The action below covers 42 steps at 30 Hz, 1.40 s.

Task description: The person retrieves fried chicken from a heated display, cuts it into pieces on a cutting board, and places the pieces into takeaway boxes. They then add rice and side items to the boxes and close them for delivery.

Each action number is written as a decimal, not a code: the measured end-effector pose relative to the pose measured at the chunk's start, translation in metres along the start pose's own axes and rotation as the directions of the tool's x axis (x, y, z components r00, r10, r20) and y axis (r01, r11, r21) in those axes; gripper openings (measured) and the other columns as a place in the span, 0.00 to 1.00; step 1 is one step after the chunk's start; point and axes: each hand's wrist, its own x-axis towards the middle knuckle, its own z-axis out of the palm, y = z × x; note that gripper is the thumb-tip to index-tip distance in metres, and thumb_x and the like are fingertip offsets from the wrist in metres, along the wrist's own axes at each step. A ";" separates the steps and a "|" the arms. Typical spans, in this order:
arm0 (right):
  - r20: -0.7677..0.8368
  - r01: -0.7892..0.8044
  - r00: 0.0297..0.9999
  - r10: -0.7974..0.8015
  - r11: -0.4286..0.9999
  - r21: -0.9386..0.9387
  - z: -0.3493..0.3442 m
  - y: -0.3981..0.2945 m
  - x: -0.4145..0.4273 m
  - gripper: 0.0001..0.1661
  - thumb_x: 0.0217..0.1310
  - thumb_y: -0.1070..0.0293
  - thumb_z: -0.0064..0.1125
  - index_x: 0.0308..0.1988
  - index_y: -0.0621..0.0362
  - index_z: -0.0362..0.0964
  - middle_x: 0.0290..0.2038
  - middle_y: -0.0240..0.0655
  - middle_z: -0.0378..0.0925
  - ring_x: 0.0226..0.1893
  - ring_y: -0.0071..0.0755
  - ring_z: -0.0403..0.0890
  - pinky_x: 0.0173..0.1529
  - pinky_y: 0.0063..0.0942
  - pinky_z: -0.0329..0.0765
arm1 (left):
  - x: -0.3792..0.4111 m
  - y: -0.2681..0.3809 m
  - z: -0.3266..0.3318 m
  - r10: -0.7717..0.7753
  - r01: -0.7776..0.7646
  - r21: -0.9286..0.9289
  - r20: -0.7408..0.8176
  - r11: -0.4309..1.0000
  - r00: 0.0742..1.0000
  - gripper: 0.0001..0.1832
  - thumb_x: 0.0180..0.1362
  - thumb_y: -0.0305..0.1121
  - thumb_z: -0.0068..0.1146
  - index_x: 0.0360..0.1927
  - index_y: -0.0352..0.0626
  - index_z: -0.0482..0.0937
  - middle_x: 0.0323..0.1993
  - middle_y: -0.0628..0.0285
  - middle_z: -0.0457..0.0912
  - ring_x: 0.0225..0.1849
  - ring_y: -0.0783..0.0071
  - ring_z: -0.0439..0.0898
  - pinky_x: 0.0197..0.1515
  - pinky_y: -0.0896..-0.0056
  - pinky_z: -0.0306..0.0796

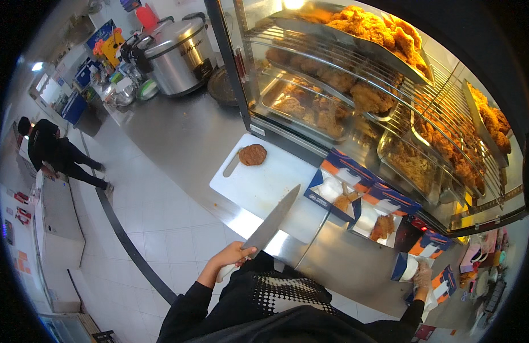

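Observation:
My left hand [231, 256] grips a large wide-bladed knife [271, 223] by its pale handle. The blade points up and to the right over a white cutting board [264, 188]. A round brown patty [252, 154] lies at the board's far end, beside its handle slot. At the far right, my right hand [422, 274], in a clear plastic glove, touches an open paper box [400, 266] with a white mound, likely rice, in it. Its fingertips are too small to make out. Between the hands, two open boxes hold white mounds [331, 188] and pieces of fried chicken [382, 227].
A lit glass display warmer [328, 150] with trays of fried chicken [376, 30] borders the steel counter [170, 124]. A large Miyako cooker [180, 58] and a dark round pan [223, 88] stand at the counter's far end. Another person [54, 145] is on the tiled floor to the left.

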 end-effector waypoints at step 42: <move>-0.160 0.496 0.862 -0.482 0.736 0.461 -0.178 -0.590 0.246 0.25 0.49 0.57 0.47 0.50 0.45 0.64 0.55 0.45 0.54 0.50 0.52 0.58 0.49 0.53 0.56 | 0.017 -0.026 -0.162 -0.018 -0.027 -0.106 -0.401 0.994 0.916 0.23 0.55 0.48 0.49 0.18 0.36 0.69 0.09 0.67 0.64 0.08 0.81 0.62 0.11 0.78 0.58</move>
